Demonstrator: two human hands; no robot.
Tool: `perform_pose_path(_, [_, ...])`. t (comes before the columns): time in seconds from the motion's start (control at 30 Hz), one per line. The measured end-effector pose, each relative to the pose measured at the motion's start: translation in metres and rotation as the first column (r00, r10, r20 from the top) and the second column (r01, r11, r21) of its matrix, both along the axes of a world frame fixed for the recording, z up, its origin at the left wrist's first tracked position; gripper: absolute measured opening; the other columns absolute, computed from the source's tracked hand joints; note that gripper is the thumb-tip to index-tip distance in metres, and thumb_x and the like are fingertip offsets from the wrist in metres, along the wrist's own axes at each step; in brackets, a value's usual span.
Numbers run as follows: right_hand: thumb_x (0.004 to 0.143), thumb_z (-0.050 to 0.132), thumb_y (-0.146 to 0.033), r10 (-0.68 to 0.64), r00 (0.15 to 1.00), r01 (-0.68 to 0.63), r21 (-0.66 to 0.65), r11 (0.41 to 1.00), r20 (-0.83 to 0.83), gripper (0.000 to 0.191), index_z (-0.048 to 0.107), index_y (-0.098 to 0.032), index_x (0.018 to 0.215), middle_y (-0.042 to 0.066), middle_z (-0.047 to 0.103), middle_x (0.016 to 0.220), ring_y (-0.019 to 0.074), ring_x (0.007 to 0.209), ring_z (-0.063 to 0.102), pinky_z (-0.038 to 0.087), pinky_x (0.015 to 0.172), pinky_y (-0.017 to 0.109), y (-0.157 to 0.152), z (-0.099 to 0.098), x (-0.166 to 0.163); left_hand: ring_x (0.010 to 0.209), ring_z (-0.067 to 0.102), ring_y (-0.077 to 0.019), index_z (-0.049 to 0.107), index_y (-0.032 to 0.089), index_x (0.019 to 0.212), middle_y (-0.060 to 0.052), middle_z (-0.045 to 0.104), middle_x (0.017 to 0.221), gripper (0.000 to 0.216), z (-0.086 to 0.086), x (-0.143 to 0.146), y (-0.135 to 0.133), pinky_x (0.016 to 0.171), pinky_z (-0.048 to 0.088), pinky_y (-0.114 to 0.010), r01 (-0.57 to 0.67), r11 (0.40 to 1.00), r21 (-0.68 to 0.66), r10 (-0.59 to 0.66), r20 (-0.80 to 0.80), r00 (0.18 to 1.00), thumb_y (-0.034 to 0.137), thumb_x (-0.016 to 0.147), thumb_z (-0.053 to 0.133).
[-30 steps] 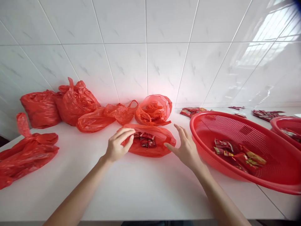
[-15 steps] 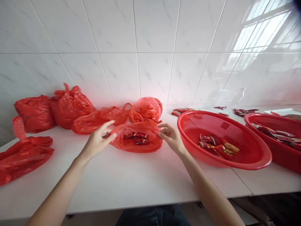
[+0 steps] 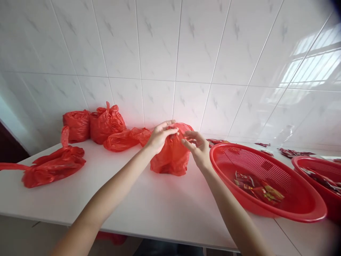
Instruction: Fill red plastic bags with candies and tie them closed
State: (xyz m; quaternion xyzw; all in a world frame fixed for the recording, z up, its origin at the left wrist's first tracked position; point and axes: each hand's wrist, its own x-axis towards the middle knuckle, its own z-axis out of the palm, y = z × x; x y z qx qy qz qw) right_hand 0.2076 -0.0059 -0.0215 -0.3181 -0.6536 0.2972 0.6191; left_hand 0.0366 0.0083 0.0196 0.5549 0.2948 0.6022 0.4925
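Note:
A red plastic bag [image 3: 172, 156] stands gathered upright on the white counter [image 3: 160, 209], in front of the tiled wall. My left hand [image 3: 160, 136] pinches the bag's top edge on its left side. My right hand [image 3: 198, 147] is at the bag's upper right, fingers curled and partly spread against the plastic; whether it grips is unclear. The sachets inside the bag are hidden by the plastic.
A red mesh basket [image 3: 269, 206] with several sachets [image 3: 257, 186] sits at right, a second basket [image 3: 319, 177] beyond it. Tied red bags [image 3: 105, 122] line the wall; another [image 3: 54, 165] lies at left. Loose sachets [image 3: 291, 153] lie by the wall.
Both hands closed in on the flat open bag, took its edges and lifted them, so the bag now stands bunched upright. The camera view has risen and pulled back.

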Motion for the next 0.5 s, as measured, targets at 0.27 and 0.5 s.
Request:
perform_pose_path(0.27, [0.081,0.070,-0.055,0.249,0.968,-0.249,-0.207,0.946,-0.026,0.052,0.067,-0.021,0.120,0.009,0.071,0.115,0.0288,0.108,0.066,0.055,0.089,0.040,0.003,-0.009,-0.014,0.092,0.069,-0.0189,0.058,0.014,0.124,-0.007,0.071,0.093,0.045,0.050,-0.007,-0.010,0.097,0.044,-0.039,0.084,0.969,0.234,-0.034,-0.209,0.977,0.018,0.081,0.070])
perform_pose_path(0.5, [0.086,0.065,-0.051,0.335,0.684,-0.613,-0.261,0.746,-0.648,0.033,0.072,-0.020,0.095,0.006,0.073,0.105,0.0222,0.098,0.067,0.056,0.083,0.032,0.005,-0.006,0.002,0.083,0.070,-0.0172,0.064,0.015,0.117,-0.009,0.070,0.104,0.036,0.055,-0.038,-0.017,0.088,0.052,-0.037,0.098,0.942,0.320,0.047,-0.416,0.908,0.023,0.083,0.071])
